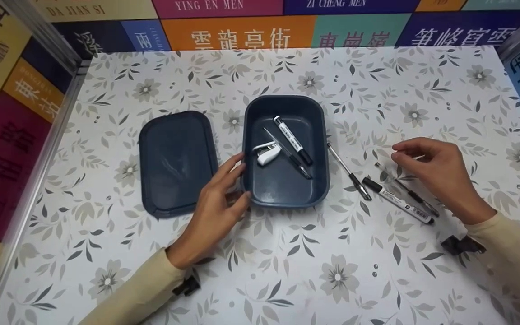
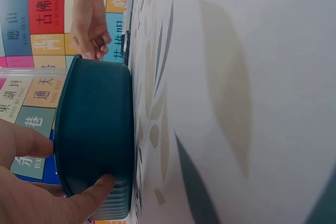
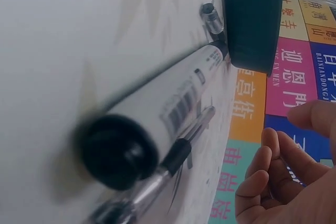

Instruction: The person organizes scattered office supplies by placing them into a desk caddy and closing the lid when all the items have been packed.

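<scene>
From head height, looking forward and down across the surface to its far edge. From left wrist, low, near the box, facing the right edge. From right wrist, low, very near the marker, facing the far edge; sharing the box with both.

An open navy box stands upright, its nine-o'clock side touched by the left hand; inside lie a small white stapler, a marker and a pen. Around four o'clock outside, a black-capped white marker points to ten, between two clear-barrelled pens; the right hand hovers, empty, near the farther one.
</scene>
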`<state>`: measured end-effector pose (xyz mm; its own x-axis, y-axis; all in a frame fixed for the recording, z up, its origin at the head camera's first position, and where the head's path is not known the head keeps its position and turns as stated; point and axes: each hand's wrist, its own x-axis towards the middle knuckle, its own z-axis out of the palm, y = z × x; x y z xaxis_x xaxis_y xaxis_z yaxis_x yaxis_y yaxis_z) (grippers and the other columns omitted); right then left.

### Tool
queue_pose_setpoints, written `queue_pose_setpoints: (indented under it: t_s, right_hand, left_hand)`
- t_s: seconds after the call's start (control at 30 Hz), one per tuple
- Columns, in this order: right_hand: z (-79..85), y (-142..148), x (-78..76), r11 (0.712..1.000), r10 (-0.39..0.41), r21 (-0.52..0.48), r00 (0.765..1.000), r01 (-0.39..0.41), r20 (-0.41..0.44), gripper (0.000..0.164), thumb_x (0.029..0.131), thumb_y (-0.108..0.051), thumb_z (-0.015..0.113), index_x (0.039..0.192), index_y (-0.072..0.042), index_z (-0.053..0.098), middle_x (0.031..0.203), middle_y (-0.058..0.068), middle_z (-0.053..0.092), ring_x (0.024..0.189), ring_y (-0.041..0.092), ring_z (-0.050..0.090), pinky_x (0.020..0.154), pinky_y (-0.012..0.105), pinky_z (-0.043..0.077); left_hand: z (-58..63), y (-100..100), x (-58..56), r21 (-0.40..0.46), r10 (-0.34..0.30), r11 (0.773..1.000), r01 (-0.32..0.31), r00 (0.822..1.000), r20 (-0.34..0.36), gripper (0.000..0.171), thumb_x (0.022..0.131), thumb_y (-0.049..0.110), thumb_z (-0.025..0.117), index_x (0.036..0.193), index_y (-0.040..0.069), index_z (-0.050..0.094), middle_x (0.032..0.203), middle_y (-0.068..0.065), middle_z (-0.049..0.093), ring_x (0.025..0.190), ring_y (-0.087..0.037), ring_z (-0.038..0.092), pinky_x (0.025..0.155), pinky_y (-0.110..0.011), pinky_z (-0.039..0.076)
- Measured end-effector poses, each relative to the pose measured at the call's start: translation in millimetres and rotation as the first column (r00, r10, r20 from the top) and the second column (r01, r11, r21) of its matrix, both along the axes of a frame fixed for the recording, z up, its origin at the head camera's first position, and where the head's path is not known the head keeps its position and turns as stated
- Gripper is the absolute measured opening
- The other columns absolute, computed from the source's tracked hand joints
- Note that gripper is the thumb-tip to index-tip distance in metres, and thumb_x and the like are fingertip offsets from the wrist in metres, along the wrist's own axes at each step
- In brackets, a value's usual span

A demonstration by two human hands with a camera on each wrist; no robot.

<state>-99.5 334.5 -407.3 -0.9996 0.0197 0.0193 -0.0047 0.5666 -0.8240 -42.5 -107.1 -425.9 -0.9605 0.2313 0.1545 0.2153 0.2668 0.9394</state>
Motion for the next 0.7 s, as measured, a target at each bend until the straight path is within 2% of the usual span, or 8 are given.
queue_pose_setpoints:
  t_s: [0.1,0.23,0.4,0.57,0.7]
  right_hand:
    - [-2.7,2,3.1,1.000,-0.007,0.021,1.000,0.007,0.021,0.027,0.101,-0.020,0.084,0.122,-0.003,0.082,0.095,-0.008,0.079,0.083,0.011,0.076,0.071,0.014,0.056]
    - [-7.4,5,5.8,0.998,-0.016,0.067,0.999,0.013,0.039,0.027,0.101,-0.023,0.084,0.121,-0.006,0.083,0.095,-0.010,0.080,0.085,0.007,0.073,0.076,0.013,0.054]
    - [-14.9,10,9.1,0.995,-0.019,0.104,0.998,0.013,0.058,0.025,0.100,-0.024,0.084,0.120,-0.009,0.084,0.095,-0.010,0.080,0.085,0.006,0.071,0.074,0.014,0.052]
    - [-19.8,14,12.3,0.993,-0.019,0.117,0.996,0.008,0.089,0.025,0.100,-0.026,0.084,0.120,-0.011,0.084,0.098,-0.008,0.081,0.086,0.006,0.070,0.074,0.014,0.053]
    - [-20.5,16,13.8,0.991,-0.003,0.132,0.994,-0.012,0.112,0.025,0.101,-0.027,0.084,0.122,-0.013,0.085,0.100,-0.008,0.081,0.087,0.006,0.070,0.074,0.014,0.052]
  left_hand:
    - [0.1,0,0.0,-0.002,0.001,1.000,-0.001,1.000,-0.001,0.061,0.100,-0.009,0.069,0.158,-0.009,0.052,0.176,-0.003,0.039,0.137,-0.033,0.065,0.095,-0.031,0.065]
    - [-0.3,0,0.1,-0.011,0.004,1.000,-0.004,1.000,-0.012,0.061,0.099,-0.009,0.069,0.158,-0.009,0.053,0.175,-0.004,0.040,0.140,-0.032,0.063,0.095,-0.034,0.065]
    - [-0.5,-1,0.2,-0.013,-0.004,1.000,0.004,1.000,-0.019,0.061,0.100,-0.009,0.069,0.158,-0.009,0.052,0.176,-0.005,0.039,0.141,-0.033,0.062,0.093,-0.036,0.065]
    - [-0.8,0,0.1,-0.013,-0.009,1.000,0.009,1.000,-0.018,0.061,0.101,-0.008,0.069,0.159,-0.008,0.051,0.176,-0.005,0.039,0.130,-0.034,0.069,0.080,-0.035,0.067]
    - [-1.1,-1,0.4,-0.030,0.001,1.000,-0.002,1.000,-0.027,0.061,0.100,-0.008,0.069,0.158,-0.008,0.053,0.175,-0.006,0.040,0.137,-0.030,0.065,0.086,-0.036,0.067]
